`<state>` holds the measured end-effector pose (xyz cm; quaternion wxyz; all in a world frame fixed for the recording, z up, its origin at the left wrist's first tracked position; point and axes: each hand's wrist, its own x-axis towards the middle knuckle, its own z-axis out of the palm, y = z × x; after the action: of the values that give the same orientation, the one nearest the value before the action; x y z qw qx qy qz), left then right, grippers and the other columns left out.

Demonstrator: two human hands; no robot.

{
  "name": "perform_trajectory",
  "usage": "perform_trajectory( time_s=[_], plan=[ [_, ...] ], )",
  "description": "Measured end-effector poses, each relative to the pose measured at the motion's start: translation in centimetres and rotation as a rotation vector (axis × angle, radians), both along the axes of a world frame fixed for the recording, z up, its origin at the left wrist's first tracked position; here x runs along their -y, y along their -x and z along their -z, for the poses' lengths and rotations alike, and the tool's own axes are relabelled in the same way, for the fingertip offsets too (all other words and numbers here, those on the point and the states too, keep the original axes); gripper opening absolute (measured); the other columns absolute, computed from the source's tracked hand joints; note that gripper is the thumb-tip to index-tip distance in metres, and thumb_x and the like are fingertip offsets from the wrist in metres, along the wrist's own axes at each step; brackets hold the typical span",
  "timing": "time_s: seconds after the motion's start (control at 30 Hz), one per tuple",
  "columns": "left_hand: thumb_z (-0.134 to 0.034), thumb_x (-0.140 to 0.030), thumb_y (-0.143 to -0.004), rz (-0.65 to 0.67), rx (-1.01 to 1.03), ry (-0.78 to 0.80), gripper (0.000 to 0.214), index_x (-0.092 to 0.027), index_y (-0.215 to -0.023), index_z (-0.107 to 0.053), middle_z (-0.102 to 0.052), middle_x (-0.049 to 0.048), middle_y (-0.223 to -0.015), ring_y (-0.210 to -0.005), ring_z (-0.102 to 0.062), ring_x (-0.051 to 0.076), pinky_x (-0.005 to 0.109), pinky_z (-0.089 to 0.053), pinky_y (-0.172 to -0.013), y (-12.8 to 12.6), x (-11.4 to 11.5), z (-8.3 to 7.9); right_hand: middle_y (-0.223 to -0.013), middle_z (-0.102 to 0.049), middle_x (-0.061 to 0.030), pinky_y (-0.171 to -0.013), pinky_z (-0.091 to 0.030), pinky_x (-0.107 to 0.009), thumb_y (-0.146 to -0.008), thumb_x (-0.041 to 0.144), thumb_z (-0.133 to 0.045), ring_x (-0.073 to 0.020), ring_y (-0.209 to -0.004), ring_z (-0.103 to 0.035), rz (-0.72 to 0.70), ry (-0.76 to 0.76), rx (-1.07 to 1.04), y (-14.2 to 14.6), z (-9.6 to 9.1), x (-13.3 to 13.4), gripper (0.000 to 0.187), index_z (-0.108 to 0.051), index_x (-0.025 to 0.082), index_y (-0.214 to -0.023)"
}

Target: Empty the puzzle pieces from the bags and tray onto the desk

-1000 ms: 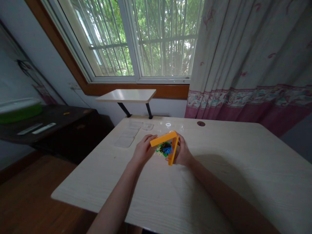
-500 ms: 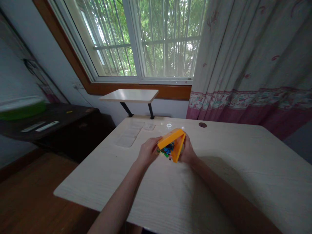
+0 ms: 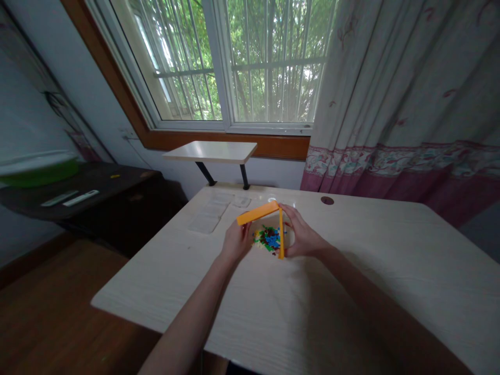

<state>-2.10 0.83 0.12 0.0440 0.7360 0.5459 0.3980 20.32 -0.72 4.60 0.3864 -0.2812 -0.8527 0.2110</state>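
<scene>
An orange-yellow hinged box (image 3: 258, 212) is held open between my hands, just over the table. My left hand (image 3: 237, 242) grips its tilted left half, and my right hand (image 3: 302, 235) has its fingers around the other half, which stands nearly upright. Below the box, a heap of tiny coloured plastic pieces (image 3: 269, 237) in blue, green, dark red and yellow lies on the tabletop. The pieces are too small to name exactly. Part of the heap is hidden behind the box's upright half.
The pale wooden table (image 3: 351, 312) carries a flat clear plastic tray (image 3: 209, 214) and a smaller clear piece (image 3: 241, 202) behind my left hand. A raised shelf (image 3: 213, 151) stands at the back, near a round cable hole (image 3: 327, 200). A dark side table (image 3: 117, 192) is at left.
The box has opened wider, its left half swinging left and its right half turning upright. My hands have moved slightly apart, and more of the coloured heap shows beneath.
</scene>
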Motion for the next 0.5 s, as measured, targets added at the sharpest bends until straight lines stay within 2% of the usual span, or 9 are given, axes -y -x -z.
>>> perform_trajectory(
  time_s=[0.27,0.5],
  plan=[
    [-0.039,-0.021,-0.085,0.025,0.056,0.001,0.026,-0.016,-0.105,-0.055,-0.064,0.0089,-0.096,-0.092,-0.059,0.020,0.028,-0.046,-0.078,-0.5,0.3,-0.5,-0.143,-0.018,-0.0081,-0.106,-0.022,-0.043,-0.052,0.025,-0.074,-0.0277,-0.130,-0.019,0.030,0.018,0.125,-1.3,0.2,-0.4,0.111,-0.006,0.024,-0.140],
    [-0.050,-0.021,-0.078,0.063,0.040,0.050,0.028,-0.018,-0.106,-0.052,-0.062,0.0069,-0.100,-0.092,-0.058,0.019,0.028,-0.045,-0.078,-0.7,0.7,-1.0,-0.145,-0.014,-0.0055,-0.105,-0.026,-0.042,-0.056,0.025,-0.072,-0.0274,-0.129,-0.022,0.002,0.149,0.197,-2.3,-0.4,0.2,0.107,-0.004,0.028,-0.140]
  ],
)
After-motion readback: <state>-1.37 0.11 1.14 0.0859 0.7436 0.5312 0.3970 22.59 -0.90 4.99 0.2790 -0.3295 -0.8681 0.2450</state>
